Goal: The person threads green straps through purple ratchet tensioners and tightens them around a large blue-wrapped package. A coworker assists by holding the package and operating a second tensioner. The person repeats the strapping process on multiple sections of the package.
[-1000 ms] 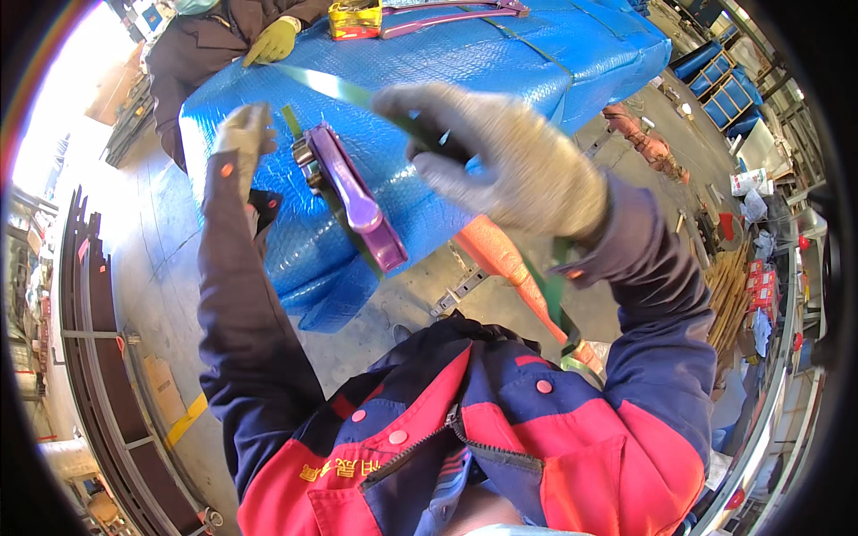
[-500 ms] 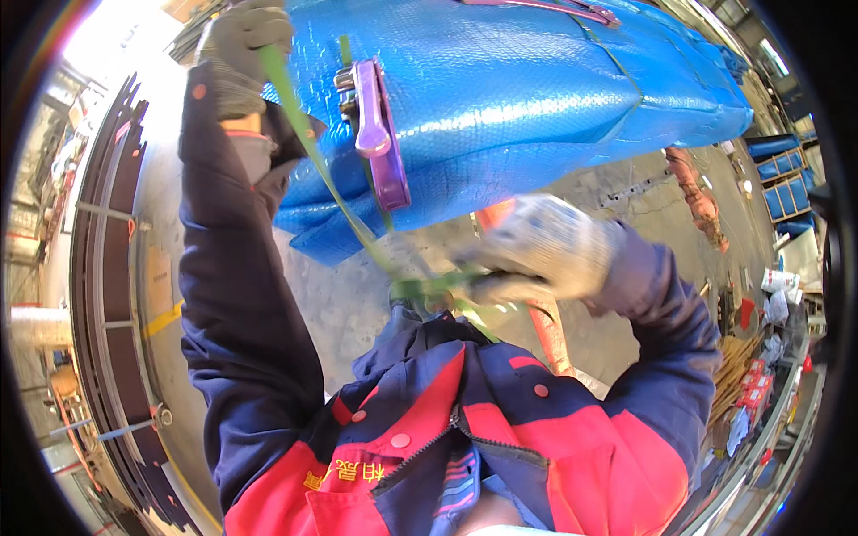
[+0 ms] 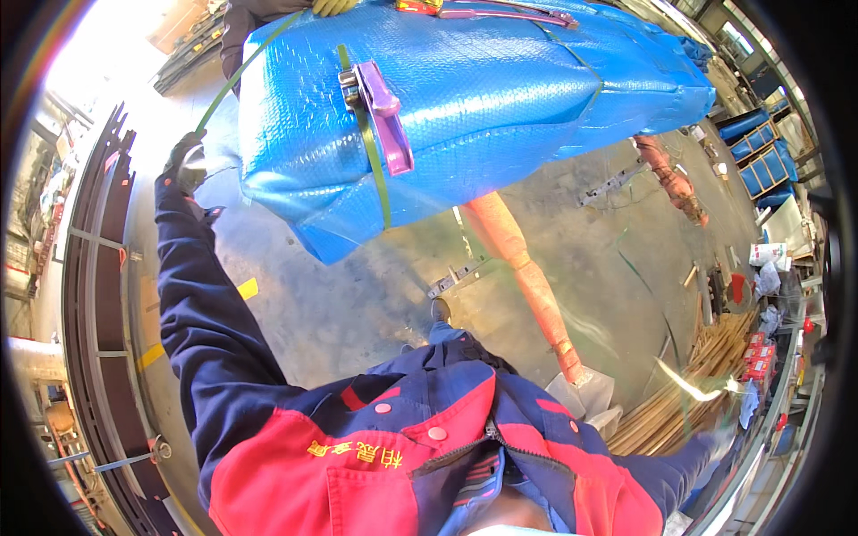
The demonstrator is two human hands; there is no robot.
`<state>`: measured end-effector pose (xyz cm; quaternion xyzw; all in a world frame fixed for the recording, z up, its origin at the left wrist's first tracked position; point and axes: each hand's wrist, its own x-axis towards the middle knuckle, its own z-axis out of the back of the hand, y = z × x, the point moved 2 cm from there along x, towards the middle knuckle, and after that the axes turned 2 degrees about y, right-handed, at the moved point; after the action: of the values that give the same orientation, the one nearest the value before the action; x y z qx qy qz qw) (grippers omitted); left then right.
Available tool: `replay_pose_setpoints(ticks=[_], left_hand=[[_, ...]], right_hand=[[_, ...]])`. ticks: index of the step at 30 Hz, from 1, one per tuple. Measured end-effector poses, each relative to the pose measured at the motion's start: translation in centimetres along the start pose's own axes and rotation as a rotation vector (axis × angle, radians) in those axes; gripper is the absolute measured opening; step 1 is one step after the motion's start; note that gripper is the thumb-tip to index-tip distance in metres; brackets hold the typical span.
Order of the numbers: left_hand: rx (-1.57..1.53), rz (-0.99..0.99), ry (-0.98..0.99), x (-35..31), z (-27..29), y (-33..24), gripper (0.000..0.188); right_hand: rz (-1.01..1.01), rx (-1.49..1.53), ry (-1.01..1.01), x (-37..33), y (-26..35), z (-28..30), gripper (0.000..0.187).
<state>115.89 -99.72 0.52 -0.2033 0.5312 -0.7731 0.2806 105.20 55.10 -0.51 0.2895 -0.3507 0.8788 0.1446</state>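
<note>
A long bundle wrapped in shiny blue sheeting (image 3: 465, 107) lies across the upper view, bound by a green strap (image 3: 373, 165). A purple-handled strapping tensioner (image 3: 386, 116) sits on that strap. Off the bundle's left end, my gloved left hand (image 3: 188, 165) is closed on another green strap (image 3: 234, 80), which runs up over the bundle's far left corner. My right arm reaches out to the lower right; its hand (image 3: 715, 447) is smeared by motion, so its fingers do not show. A loose green strap (image 3: 645, 277) streaks blurred through the air on that side.
Another person's yellow-gloved hand (image 3: 335, 6) rests at the bundle's far edge, near a second purple tool (image 3: 509, 15). Orange-wrapped supports (image 3: 527, 268) stand beneath the bundle. Dark metal lengths (image 3: 103, 313) are stacked left; wooden strips (image 3: 693, 380) lie right.
My left hand has moved down and outward from the bundle's end, still with green strap. My right hand has swung from in front of my chest to the far lower right. Another person's gloved hand has appeared.
</note>
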Motion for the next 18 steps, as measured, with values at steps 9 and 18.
replay_pose_setpoints(ticks=[9,18], left_hand=[[-1.067,0.299,0.549,-7.1,-21.7,-13.3,0.024],[-1.309,0.272,0.215,-18.4,-33.7,-17.8,0.019]], right_hand=[[-0.012,0.340,0.971,-13.2,-5.8,-7.0,0.030],[0.216,1.599,0.065,15.8,16.0,23.0,0.041]])
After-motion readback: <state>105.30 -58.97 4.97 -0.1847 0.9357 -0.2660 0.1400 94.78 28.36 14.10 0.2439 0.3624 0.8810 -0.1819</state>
